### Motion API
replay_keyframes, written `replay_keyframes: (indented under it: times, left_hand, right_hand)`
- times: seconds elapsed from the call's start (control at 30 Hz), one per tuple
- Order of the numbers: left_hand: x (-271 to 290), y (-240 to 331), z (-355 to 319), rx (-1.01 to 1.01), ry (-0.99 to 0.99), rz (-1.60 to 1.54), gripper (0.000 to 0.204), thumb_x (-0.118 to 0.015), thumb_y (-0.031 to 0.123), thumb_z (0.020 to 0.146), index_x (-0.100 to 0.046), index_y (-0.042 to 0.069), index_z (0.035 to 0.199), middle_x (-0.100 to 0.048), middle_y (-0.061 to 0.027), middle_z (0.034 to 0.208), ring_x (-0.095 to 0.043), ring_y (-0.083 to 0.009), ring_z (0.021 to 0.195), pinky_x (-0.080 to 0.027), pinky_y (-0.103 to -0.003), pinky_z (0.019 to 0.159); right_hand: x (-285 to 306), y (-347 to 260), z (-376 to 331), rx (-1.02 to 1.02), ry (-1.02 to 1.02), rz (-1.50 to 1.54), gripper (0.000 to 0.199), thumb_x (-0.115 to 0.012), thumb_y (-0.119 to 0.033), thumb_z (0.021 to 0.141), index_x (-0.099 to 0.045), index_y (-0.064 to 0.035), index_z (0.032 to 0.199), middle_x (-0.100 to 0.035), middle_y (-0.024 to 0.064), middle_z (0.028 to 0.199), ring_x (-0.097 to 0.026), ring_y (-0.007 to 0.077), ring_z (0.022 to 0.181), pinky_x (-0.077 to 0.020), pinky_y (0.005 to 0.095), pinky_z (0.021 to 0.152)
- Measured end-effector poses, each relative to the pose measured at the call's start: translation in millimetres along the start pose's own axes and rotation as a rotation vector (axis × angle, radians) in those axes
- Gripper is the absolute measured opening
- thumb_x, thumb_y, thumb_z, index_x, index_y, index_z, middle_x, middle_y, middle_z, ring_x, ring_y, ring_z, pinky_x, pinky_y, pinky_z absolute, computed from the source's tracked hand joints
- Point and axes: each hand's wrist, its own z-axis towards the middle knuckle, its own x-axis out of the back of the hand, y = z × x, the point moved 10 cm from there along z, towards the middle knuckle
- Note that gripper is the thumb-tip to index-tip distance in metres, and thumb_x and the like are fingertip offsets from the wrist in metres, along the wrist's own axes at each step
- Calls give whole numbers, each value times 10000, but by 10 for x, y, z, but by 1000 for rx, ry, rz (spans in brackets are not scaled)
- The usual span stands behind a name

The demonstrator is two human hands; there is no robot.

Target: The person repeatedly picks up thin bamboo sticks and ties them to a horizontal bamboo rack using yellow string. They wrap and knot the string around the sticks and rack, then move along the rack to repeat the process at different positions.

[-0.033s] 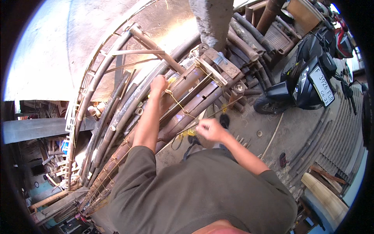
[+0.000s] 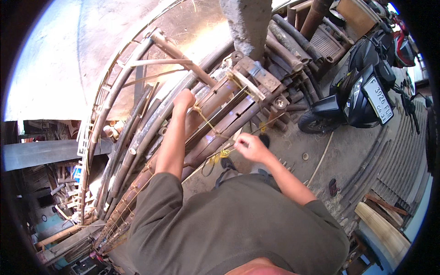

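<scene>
Reaching hands: two bare ones are counted, a left hand and a right hand.
Brown poles: two thick lengths are laid side by side, topped near the far end by one pale crosspiece.
Yellow cord: one strand is drawn slantwise across both poles.
Yellow tangle: one is seen just left of the right hand.
Surroundings: one concrete pillar and one dark motorcycle are seen beyond.
Left arm: stretched well forward, the hand curled into a fist; whether any strand is gripped cannot be told.
Right arm: angled inward, the fingers half bent toward the thumb; what is held cannot be made out.
Cord's place: its upper end is seen just beside the left hand, its lower stretch near the right hand's fingertips.
</scene>
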Motion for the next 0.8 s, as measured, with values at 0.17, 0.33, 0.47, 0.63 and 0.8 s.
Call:
replay_keyframes:
  times: [0.17, 0.33, 0.47, 0.63, 0.8]
  left_hand:
    - [413, 1604, -906, -276, 119, -426, 261, -554, 259, 939, -700, 74, 1052, -702, -188, 1044, -656, -389, 1005, -498, -490, 863]
    - [138, 1980, -1257, -152, 280, -503, 270, -589, 296, 933, -656, 104, 1111, -711, -152, 1040, -653, -377, 1003, -391, -526, 892]
    - [106, 1988, -1236, -135, 381, -543, 158, -607, 233, 917, -643, 106, 1002, -705, -143, 876, -663, -332, 839, -317, -479, 841]
    - [239, 2062, -1421, -164, 487, -455, 173, -551, 218, 953, -621, 60, 940, -665, -188, 801, -644, -355, 754, -451, -465, 688]
    - [-10, 1899, -1150, -32, 377, -642, 260, -520, 281, 974, -655, 68, 1038, -687, -204, 904, -625, -404, 853, -362, -488, 844]
  right_hand:
    - [663, 1622, -50, -692, 391, 817, 377, -560, -202, 913, -535, -59, 1262, -598, 89, 1114, -573, 200, 977, -465, 367, 923]
    - [994, 664, -54, -521, 913, 1447, 250, -496, -317, 984, -554, -104, 1100, -528, 45, 1046, -515, 178, 1001, -437, 370, 970]
    - [1471, -495, 408, 294, 660, 966, 301, -368, -282, 1056, -458, -109, 827, -503, 59, 794, -471, 150, 665, -443, 320, 801]
    - [394, -1160, 1428, 14, -19, 880, 454, -382, -340, 1031, -570, -28, 760, -494, 27, 650, -468, 130, 582, -418, 288, 563]
    - [-97, -876, 2082, 129, -719, -595, 616, -424, -565, 963, -717, -29, 1043, -670, 146, 1088, -616, 255, 932, -453, 397, 853]
